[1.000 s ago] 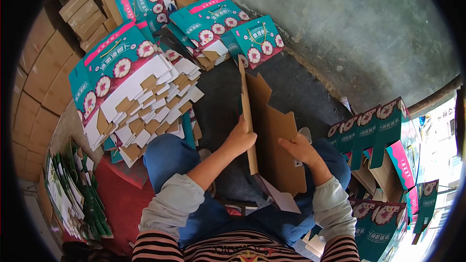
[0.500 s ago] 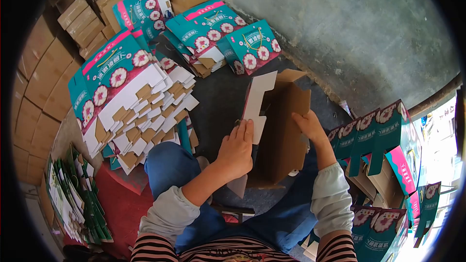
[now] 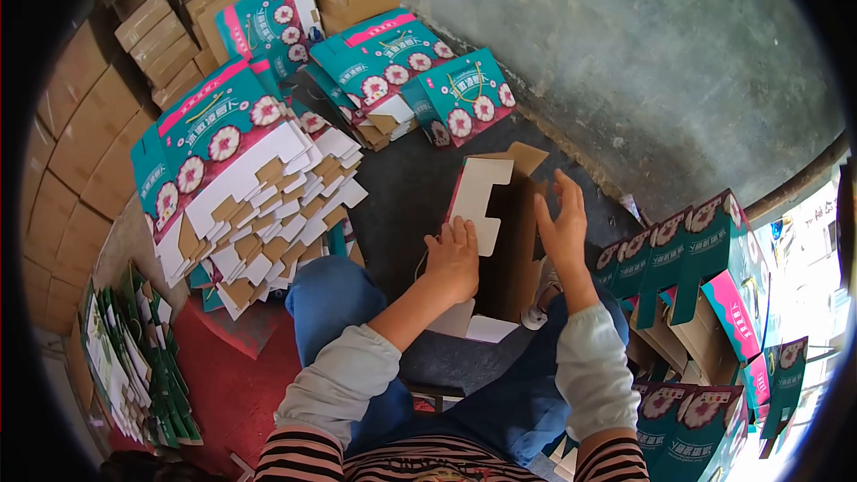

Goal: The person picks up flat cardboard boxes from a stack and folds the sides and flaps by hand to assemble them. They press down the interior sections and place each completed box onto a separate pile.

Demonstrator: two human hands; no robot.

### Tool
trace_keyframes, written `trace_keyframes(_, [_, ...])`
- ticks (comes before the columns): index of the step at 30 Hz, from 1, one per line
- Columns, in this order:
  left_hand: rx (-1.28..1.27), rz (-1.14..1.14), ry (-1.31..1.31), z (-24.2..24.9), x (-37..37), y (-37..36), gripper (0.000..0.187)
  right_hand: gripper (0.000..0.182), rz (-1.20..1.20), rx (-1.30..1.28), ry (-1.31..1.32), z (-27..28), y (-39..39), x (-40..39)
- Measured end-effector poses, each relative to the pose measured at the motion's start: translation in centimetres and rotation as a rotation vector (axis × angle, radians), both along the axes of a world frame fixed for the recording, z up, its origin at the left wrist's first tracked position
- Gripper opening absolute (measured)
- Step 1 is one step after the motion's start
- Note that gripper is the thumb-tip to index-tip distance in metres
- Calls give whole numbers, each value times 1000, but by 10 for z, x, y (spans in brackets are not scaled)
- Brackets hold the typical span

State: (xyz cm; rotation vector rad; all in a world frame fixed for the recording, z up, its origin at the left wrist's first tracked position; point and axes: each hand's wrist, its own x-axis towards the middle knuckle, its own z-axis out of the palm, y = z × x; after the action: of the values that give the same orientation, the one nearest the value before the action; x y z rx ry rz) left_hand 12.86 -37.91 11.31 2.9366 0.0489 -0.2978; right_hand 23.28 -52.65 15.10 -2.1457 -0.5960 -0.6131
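In front of me, the open brown-and-white cardboard box (image 3: pixel 513 254) is showing matt, plain brown board inside. The overlapping teal-and-pink printed carton stack (image 3: pixel 241 170) is looking smooth, while the grey concrete wall (image 3: pixel 643 71) is looking rough and blotchy.

Between the left fingers (image 3: pixel 459 234) and right fingers (image 3: pixel 571 196), an open box (image 3: pixel 516 259) is set. Flat cartons (image 3: pixel 259 183) are piled to their left, assembled cartons (image 3: pixel 714 236) lined up to their right.

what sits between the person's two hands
An open cardboard box sits between the left hand and the right hand, as the head view shows.
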Motion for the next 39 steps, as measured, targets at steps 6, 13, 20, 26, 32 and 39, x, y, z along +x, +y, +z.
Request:
trace_keyframes(6, [-31, 18, 37, 7, 0, 2, 86, 19, 662, -704, 243, 35, -20, -109])
trace_keyframes(13, [-25, 6, 10, 1, 3, 3, 83, 16, 832, -879, 92, 20, -44, -130])
trace_keyframes(20, [-23, 36, -142, -33, -7, -10, 84, 15, 787, -720, 84, 14, -45, -120])
trace_keyframes(26, [-23, -4, -256, -46, -19, -6, 82, 22, 848, -729, 419, 17, -40, -117])
trace_keyframes(32, [-55, -36, -392, -57, -22, -10, 75, 29, 718, -718, 492, -4, -46, -92])
trace_keyframes(39, [-273, -8, -488, -66, -17, 2, 59, 48, 503, -890, 418, -14, -32, -82])
